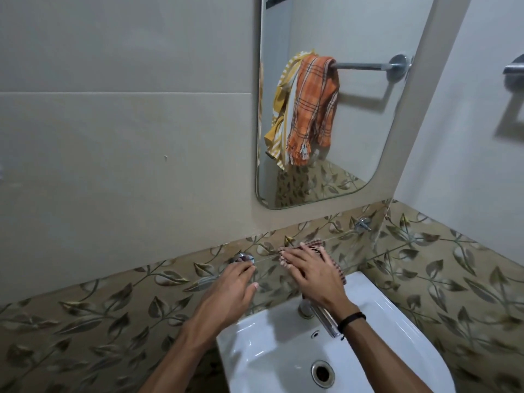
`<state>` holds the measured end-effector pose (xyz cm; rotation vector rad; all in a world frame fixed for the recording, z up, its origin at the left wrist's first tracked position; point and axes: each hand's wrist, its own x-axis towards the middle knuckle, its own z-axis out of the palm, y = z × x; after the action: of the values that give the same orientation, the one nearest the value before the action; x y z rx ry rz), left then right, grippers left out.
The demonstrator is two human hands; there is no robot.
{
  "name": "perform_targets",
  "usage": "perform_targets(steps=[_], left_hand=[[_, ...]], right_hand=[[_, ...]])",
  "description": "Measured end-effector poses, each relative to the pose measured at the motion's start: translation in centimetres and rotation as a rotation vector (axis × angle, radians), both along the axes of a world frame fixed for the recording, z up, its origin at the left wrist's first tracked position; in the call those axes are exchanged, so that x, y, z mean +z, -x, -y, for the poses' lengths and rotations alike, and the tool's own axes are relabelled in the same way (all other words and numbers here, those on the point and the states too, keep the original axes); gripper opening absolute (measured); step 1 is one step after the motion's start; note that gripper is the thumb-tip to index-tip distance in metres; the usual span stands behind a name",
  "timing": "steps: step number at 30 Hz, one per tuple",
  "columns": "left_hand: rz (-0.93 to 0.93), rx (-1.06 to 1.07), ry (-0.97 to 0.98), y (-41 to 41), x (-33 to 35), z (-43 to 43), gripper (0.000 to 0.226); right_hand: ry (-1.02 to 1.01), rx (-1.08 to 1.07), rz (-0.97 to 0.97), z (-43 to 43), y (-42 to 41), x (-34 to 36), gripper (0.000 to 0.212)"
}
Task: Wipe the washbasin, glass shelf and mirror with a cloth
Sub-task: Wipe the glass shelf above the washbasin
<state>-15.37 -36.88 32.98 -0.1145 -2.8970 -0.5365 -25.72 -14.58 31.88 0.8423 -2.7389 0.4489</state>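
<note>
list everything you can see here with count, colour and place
mirror: 1, on wall above basin
towels: 2, orange check and yellow stripe, seen reflected on a rail
glass shelf: 1, clear, below mirror
shelf brackets: 2, chrome, on leaf tiles
cloth: 1, checked, on shelf
washbasin: 1, white, bottom right
tap: 1, chrome
drain: 1, metal
wristband: 1, black
hands: left near bracket, right flat on cloth

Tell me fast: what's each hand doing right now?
Left hand: open, fingers resting by the shelf bracket, holding nothing.
Right hand: flat, pressing the cloth on the glass shelf.
</note>
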Motion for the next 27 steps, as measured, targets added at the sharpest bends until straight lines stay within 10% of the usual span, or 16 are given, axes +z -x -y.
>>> perform_targets(steps=[14, 22, 27], left_hand=[[-0.029, 0.001, -0.023, -0.5, 0.2, -0.2, 0.046], [-0.035, -0.015, 0.004, -1.1, 0.9, -0.6, 0.045], [-0.064, -0.037, 0.021, -1.2, 1.2, -0.4, 0.044]], right_hand=[[0.391, -0.436, -0.221, 0.1, 0.4, -0.6, 0.019], [1.802, -0.409, 0.188, -0.7, 1.2, 5.1, 0.015], [1.803, -0.428, 0.021, -0.1, 1.1, 5.9, 0.016]])
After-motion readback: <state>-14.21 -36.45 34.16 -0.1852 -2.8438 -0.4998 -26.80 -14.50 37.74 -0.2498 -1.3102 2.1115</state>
